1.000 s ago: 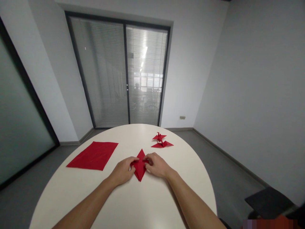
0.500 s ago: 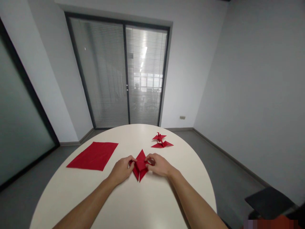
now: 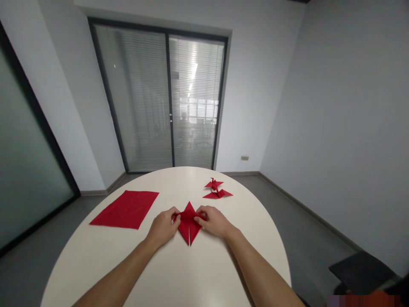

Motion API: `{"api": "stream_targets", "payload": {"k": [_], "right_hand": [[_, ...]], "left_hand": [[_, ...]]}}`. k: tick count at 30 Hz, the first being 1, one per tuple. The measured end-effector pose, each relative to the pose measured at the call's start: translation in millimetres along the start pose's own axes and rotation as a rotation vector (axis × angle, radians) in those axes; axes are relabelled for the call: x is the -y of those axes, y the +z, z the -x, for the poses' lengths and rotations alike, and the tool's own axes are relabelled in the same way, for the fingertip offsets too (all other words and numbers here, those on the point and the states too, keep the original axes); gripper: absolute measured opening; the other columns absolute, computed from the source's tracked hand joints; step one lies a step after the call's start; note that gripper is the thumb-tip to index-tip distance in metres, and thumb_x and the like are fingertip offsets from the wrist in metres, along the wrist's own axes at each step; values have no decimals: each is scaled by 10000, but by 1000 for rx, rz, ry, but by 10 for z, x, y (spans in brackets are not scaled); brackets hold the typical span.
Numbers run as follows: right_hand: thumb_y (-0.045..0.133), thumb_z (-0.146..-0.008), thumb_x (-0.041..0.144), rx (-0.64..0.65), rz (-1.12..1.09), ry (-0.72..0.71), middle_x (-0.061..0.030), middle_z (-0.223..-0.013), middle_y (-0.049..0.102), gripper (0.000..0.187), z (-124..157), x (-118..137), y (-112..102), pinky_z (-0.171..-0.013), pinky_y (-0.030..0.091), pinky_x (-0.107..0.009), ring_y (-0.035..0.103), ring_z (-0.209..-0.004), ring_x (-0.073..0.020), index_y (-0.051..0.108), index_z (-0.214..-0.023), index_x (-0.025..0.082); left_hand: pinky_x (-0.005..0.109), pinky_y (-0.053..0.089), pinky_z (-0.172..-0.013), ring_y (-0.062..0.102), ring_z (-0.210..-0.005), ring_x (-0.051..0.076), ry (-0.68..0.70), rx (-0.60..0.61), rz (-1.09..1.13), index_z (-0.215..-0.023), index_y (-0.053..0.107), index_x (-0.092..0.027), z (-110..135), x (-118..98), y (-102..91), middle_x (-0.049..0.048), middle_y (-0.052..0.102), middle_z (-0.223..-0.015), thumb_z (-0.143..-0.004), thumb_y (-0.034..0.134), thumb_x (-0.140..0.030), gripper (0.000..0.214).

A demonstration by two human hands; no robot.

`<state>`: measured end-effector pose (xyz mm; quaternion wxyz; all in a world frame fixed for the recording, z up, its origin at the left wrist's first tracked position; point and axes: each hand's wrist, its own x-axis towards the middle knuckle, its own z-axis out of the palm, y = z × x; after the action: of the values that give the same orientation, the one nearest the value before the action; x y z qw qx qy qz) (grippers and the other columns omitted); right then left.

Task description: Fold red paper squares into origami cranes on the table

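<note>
**Both hands pinching the red folded paper at table centre**

Your left hand (image 3: 163, 227) sits just below the middle of the frame, fingers curled and closed on the left edge of the red folded paper (image 3: 189, 222). Your right hand (image 3: 213, 221) mirrors it just to the right, thumb and fingertips pinched shut on the paper's right edge. The two hands almost meet across the fold, with the paper between them.

The folded paper lies on the white round table (image 3: 179, 277), a little below the frame's centre. It forms a kite-like shape: one point aims up toward the far side of the table, and the lower part splits into two narrow points aimed back at you, with a thin gap of table showing between them. Whether the paper is flat on the table or lifted slightly under your fingers cannot be told.

To the left of your hands, in the lower left part of the frame, a flat red paper sheet (image 3: 126, 209) lies unfolded on the table, well apart from the fold. Above and to the right of your right hand stands a finished red paper crane (image 3: 216, 189), near the far edge of the table.

Behind the table, at upper centre, a glass door with blinds (image 3: 166, 102) fills the wall.
</note>
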<state>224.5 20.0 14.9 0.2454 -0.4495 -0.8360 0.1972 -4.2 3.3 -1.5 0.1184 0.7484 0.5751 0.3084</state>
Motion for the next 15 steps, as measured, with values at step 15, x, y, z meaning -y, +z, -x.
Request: {"api": "stream_targets", "payload": {"k": [15], "right_hand": [[467, -983, 376, -64, 106, 69, -40, -815, 662, 214, -80, 50, 123, -634, 288, -260, 554, -732, -170, 575, -918, 203]], "left_hand": [[232, 327, -590, 582, -641, 153, -73, -31, -18, -799, 521, -242, 2, -66, 80, -35, 621, -681, -863, 554, -258, 74]]}}
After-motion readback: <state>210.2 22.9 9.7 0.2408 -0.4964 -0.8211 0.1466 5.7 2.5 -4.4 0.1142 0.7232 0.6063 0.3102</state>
